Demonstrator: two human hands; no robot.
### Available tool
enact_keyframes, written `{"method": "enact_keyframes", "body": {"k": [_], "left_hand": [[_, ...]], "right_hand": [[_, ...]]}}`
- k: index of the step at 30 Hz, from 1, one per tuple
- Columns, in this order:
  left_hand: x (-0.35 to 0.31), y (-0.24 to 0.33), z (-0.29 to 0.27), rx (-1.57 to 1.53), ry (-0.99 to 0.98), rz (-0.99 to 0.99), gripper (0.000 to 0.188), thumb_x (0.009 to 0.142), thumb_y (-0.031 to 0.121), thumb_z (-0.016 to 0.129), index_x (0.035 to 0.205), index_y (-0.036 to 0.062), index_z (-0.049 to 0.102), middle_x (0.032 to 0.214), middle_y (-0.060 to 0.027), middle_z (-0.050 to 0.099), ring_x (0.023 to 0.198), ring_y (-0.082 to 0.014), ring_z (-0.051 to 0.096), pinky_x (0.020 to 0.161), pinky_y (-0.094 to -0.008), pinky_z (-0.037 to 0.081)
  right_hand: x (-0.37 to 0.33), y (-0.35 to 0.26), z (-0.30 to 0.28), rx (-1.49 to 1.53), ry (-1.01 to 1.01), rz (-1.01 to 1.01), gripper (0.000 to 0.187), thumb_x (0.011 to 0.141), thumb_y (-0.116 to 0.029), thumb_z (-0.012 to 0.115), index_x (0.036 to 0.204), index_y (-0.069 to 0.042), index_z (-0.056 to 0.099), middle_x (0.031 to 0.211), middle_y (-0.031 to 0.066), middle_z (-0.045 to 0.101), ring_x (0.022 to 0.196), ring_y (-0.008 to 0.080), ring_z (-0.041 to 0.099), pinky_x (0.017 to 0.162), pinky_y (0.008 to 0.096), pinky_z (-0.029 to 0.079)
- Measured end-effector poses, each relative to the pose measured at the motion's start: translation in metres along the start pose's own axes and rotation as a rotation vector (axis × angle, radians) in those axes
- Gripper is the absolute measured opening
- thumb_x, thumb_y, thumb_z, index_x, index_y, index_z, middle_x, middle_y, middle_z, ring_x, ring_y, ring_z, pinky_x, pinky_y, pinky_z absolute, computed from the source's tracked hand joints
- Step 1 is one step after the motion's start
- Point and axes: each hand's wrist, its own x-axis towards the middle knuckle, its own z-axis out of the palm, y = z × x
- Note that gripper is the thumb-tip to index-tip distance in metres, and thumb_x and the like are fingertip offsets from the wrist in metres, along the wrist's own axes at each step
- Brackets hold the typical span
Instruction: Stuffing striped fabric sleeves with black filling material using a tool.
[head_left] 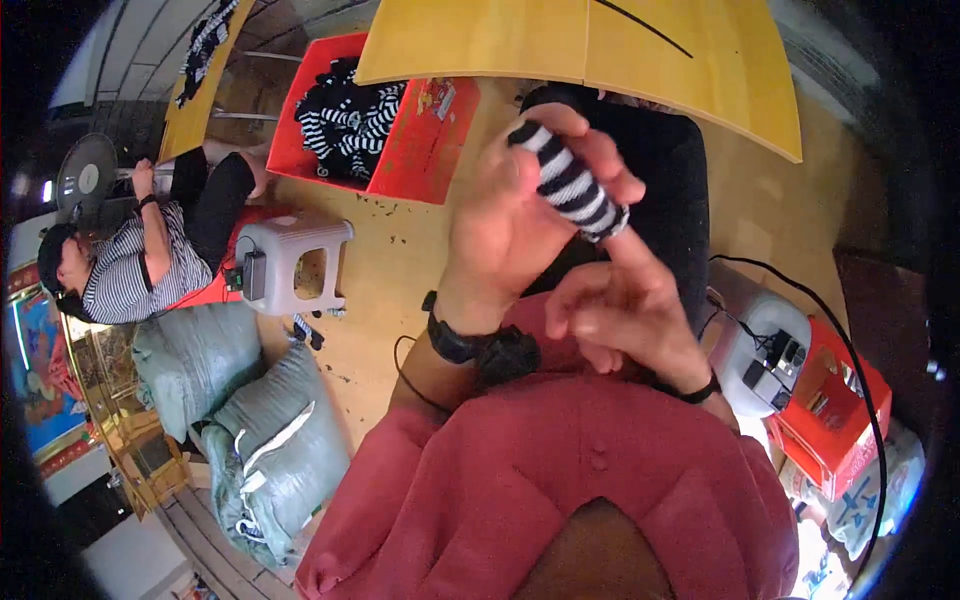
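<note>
A small black-and-white striped knitted tube (575, 185), closed and dark at its upper end, sits in my left hand (500, 215). The left thumb lies along one side of it and the fingers curl round the other. My right hand (635, 310) comes up from below with its index finger stretched out to the tube's lower edge. Whether that fingertip is inside the tube or only touching it, I cannot tell. The other right fingers are loosely bent and apart, with nothing visible in them.
A yellow tabletop (560, 45) spans ahead, over a dark seat (670, 180). Left of it, a red box (430, 150) holds striped knitted pieces. A co-worker (150, 250) sits at the far left, near a grey stool (290, 260) and stuffed sacks (280, 430). A black cable (850, 350) hangs right.
</note>
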Motion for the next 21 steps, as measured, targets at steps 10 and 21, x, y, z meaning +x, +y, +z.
{"method": "enact_keyframes", "body": {"k": [10,21], "left_hand": [[0.011,-0.025,0.028,-0.228,-0.065,0.025,0.035,0.086,0.040,0.058,0.069,0.0138,0.040,0.054,0.0038,0.036,0.047,-0.0105,0.038,0.066,-0.0357,0.042],[-0.001,-0.028,0.044,0.000,-0.147,0.137,0.026,0.091,0.023,0.051,0.072,0.0087,0.042,0.060,-0.0041,0.047,0.062,-0.0170,0.049,0.075,-0.0374,0.041]], "right_hand": [[-0.008,-0.009,0.021,0.119,0.018,-0.001,0.078,0.074,-0.018,0.072,0.134,0.000,0.026,0.079,0.0194,0.061,0.046,0.0121,0.051,0.043,0.0194,0.040],[0.008,0.003,0.001,0.495,-0.622,0.097,0.050,0.075,-0.029,0.065,0.104,0.011,0.054,0.059,0.0078,0.057,0.045,0.0105,0.050,0.041,0.0189,0.032]]}}
